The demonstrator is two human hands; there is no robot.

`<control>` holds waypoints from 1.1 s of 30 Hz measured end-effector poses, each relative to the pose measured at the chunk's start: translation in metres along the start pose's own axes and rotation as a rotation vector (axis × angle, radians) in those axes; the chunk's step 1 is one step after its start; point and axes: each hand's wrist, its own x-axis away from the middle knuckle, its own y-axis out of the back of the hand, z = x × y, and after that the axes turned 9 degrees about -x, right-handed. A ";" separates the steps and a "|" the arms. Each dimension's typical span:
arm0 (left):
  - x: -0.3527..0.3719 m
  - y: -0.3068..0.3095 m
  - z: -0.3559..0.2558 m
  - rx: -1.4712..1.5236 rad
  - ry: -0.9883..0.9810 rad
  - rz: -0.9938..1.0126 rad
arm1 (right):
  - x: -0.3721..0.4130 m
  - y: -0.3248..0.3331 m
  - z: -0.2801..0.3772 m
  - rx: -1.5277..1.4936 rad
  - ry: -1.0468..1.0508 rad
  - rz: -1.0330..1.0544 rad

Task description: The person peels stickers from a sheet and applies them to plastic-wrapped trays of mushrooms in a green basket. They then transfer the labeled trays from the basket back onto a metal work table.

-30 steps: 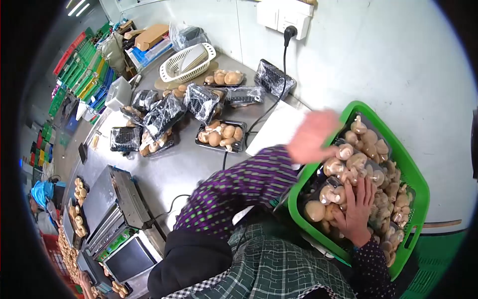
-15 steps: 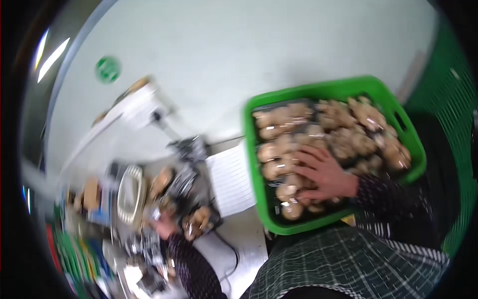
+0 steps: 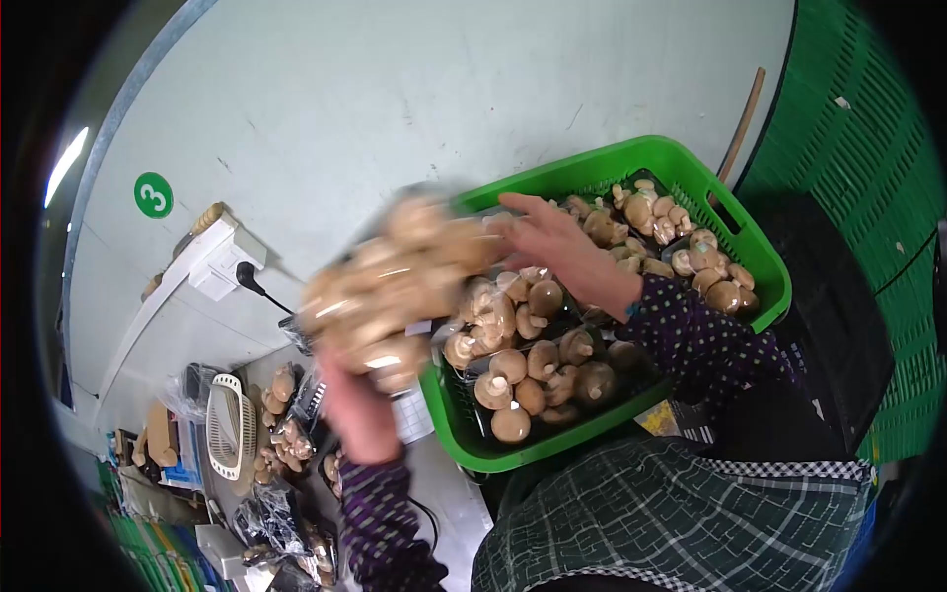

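Note:
A wrapped pack of brown mushrooms (image 3: 390, 286), blurred by motion, is held up over the left edge of the green basket (image 3: 774, 286). My left hand (image 3: 357, 405) grips its lower left end. At the pack's right end is my right hand (image 3: 567, 252), its fingers reaching over the pack's edge and the basket. More wrapped mushroom packs (image 3: 538, 380) fill the basket, lying side by side with caps and stems showing through clear film.
At the lower left, a white plastic basket (image 3: 229, 429) stands among wrapped mushroom packs (image 3: 286, 444) on a metal table (image 3: 449, 493). A power strip (image 3: 225, 261) with a black plug runs along the white wall (image 3: 395, 89). Green crates (image 3: 858, 128) stand at the right.
A mushroom pack is now raised between both hands. My left hand has moved up and right from the table; my right hand has lifted off the packs in the basket and shifted left.

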 end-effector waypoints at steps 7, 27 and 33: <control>-0.015 -0.130 0.093 -0.890 -0.264 0.374 | -0.007 0.148 0.004 -0.111 -0.096 -0.489; -0.005 -0.105 0.121 -1.182 -0.739 0.374 | -0.023 0.121 -0.051 1.523 0.684 -0.130; -0.004 -0.090 0.092 -1.029 -0.700 0.228 | -0.074 0.165 -0.083 1.785 0.629 0.136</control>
